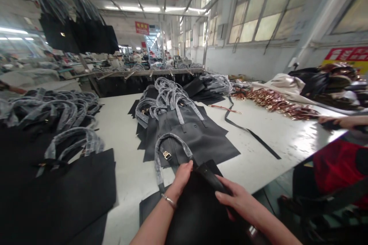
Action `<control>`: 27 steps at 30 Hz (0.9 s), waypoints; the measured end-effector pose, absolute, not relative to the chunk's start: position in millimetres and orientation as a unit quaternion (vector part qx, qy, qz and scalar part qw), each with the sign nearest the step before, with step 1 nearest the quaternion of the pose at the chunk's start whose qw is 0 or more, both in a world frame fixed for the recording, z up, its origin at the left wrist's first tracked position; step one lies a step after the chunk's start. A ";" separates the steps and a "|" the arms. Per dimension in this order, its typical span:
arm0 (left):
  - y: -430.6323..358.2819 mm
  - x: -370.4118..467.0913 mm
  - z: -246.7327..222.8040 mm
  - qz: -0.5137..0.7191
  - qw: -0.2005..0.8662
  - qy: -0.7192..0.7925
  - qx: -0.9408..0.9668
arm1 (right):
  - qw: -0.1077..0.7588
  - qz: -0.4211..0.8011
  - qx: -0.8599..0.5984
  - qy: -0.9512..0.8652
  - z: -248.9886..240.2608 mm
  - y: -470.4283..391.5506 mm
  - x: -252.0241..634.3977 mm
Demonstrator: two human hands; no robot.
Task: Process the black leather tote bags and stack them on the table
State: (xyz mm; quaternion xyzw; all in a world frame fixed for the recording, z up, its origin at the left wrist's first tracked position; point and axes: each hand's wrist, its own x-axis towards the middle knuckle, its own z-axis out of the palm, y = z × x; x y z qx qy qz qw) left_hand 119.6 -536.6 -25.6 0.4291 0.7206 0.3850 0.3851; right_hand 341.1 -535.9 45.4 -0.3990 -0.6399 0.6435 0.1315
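A black tote bag [195,210] lies in front of me at the near edge of the table. My left hand [181,179] is closed on its upper edge, beside the foot of a plastic-wrapped handle [157,160]. My right hand [234,196] is closed around the bag's dark folded edge [211,176] on the right, thumb on top; some of its fingers are hidden. Just beyond my left hand a gold buckle [166,155] shows within the handle loop. Past that lies a pile of black bags [198,134] with wrapped handles.
More black bags [86,183] are stacked at left. A black strap [253,136] and a brown strap [224,108] lie on the white table [287,138], near many brown straps [276,101] with gold fittings. Another person's hand [343,121] reaches in from the right. Bags [77,30] hang overhead.
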 end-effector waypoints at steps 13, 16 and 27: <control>-530.3 123.3 -22.0 0.322 0.332 0.764 0.450 | 0.127 0.617 -0.421 -0.652 46.3 -535.4 352.1; -527.7 123.6 -23.0 0.336 0.338 0.759 0.444 | 0.145 0.589 -0.446 -0.659 44.5 -536.2 344.9; -669.7 115.9 -1.3 0.396 0.177 0.727 0.533 | 0.048 0.596 -0.440 -0.669 62.8 -553.3 352.2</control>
